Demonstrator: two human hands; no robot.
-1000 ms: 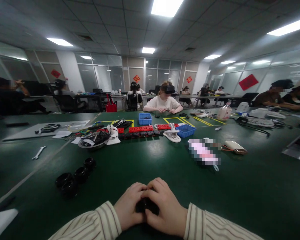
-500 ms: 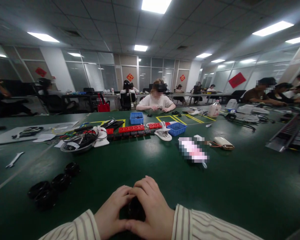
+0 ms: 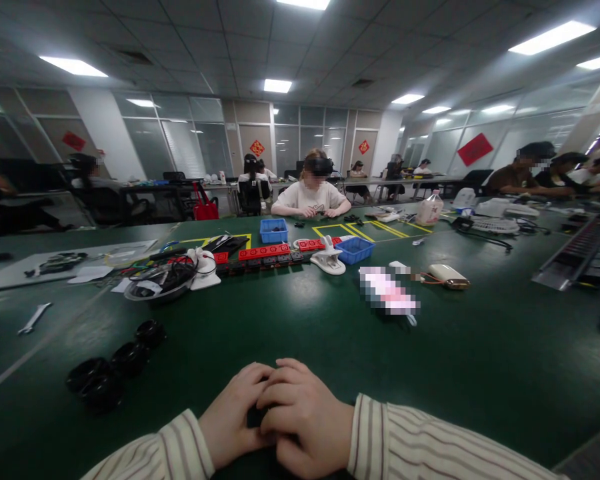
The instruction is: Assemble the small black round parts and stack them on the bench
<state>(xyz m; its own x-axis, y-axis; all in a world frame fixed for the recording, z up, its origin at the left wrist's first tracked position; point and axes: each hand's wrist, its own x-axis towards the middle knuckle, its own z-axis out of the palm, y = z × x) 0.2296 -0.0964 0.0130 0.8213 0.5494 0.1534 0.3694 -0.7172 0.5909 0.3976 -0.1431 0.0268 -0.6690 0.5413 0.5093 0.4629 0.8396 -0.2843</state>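
Observation:
My left hand (image 3: 230, 417) and my right hand (image 3: 305, 420) rest together at the near edge of the green table (image 3: 300, 333), fingers curled and overlapping. A small black object (image 3: 254, 418) shows only as a dark sliver between them; both hands are wrapped round it, and most of it is hidden. Both wrists wear striped sleeves. To the left lie several black round parts (image 3: 113, 363), the nearest loose things to my left hand.
A wrench (image 3: 34, 319) lies far left. Mid-table stand a clear bowl of cables (image 3: 157, 281), red and black power strips (image 3: 265, 257), two blue bins (image 3: 355, 250), a white clip stand (image 3: 329, 260), a power bank (image 3: 445, 277). A person sits opposite; others work at the right.
The view has shifted slightly; my right hand's fingers now lie further over the left hand, covering more of the black object. Nothing on the table has moved.

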